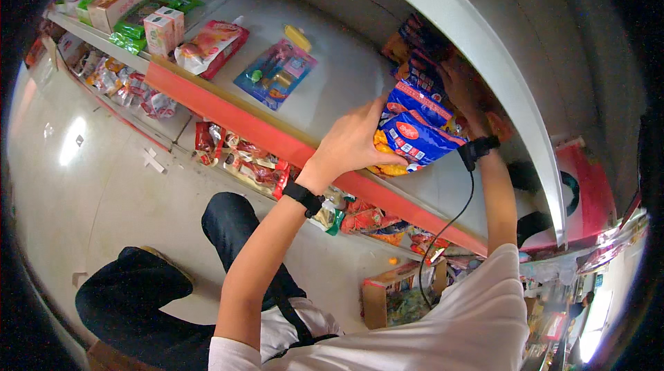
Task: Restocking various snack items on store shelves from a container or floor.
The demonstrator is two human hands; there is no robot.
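My left hand [353, 140] grips the near end of a row of blue-and-orange snack bags [423, 140], thumb in front and fingers behind. The bags stand one behind another on a grey metal shelf [337, 70] and run back into shadow. Farther right, my right hand [461, 85] reaches in along the far side of the row, dim and partly hidden by the bags. Whether its fingers close on a bag cannot be made out. Both wrists wear black straps, and a cable hangs from the right one.
Left on the shelf lie a blue blister-packed toy [277, 72], a red-and-white pouch [212, 49], and small pink cartons [163, 31]. A white shelf edge [482, 28] curves overhead. Packaged foods [254, 158] fill the level below. A cardboard box [376, 301] stands on the floor.
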